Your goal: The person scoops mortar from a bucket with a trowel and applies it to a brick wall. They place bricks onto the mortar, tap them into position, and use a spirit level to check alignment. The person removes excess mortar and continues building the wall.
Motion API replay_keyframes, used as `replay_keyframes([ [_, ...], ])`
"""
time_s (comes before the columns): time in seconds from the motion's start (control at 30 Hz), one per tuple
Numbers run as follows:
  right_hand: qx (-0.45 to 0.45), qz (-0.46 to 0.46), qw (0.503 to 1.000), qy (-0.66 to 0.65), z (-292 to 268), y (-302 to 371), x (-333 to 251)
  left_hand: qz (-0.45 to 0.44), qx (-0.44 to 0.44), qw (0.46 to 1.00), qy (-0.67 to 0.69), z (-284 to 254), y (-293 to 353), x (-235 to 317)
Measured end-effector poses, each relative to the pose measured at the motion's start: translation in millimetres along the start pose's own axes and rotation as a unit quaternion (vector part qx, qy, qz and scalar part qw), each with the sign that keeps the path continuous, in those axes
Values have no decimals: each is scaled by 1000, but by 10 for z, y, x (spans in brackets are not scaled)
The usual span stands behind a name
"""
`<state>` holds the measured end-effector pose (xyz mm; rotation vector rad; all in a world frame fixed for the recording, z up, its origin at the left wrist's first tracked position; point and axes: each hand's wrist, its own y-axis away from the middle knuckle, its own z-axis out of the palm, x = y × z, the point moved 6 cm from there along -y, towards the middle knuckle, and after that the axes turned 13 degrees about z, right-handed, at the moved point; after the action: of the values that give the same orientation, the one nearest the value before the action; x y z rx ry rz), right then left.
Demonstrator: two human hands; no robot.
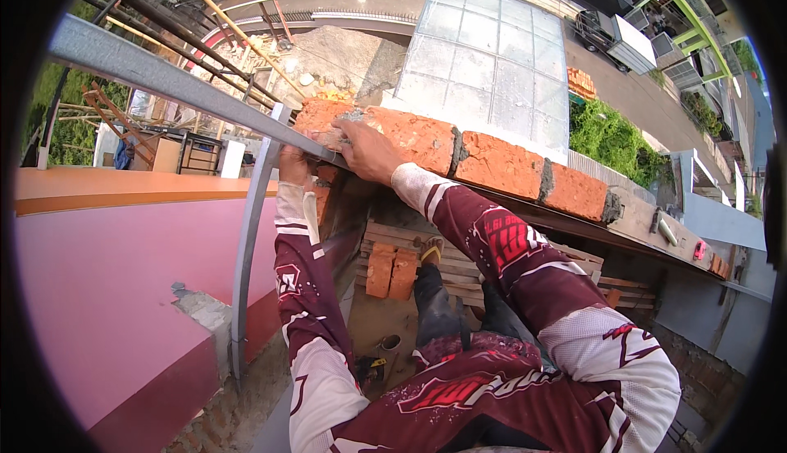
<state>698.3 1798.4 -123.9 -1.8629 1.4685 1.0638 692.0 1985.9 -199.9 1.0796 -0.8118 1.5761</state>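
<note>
I saw a single course of orange-red clay bricks [500,162] laid end to end, running at a slant from left to right, their faces rough and pitted. Thick dark-grey mortar [547,179] stood unevenly in the joints and clung to the rightmost brick's [576,191] outer end. The leftmost brick [316,114] lay partly covered, a grey smear beside it.
</note>
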Motion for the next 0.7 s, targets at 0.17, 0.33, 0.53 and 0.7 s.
replay_keyframes([
  [0.17,-138,56,988,-39,161,-267,25,-17,-3,999,-29,116,25,162],
  [0.33,-31,159,985,-61,131,-115,130,-48,48,996,58,-358,133,67],
  [0.53,-31,229,971,-67,54,66,269,-138,274,947,92,-352,892,-412],
  [0.7,-73,270,922,-269,123,335,378,-143,193,961,139,512,1031,-433],
])
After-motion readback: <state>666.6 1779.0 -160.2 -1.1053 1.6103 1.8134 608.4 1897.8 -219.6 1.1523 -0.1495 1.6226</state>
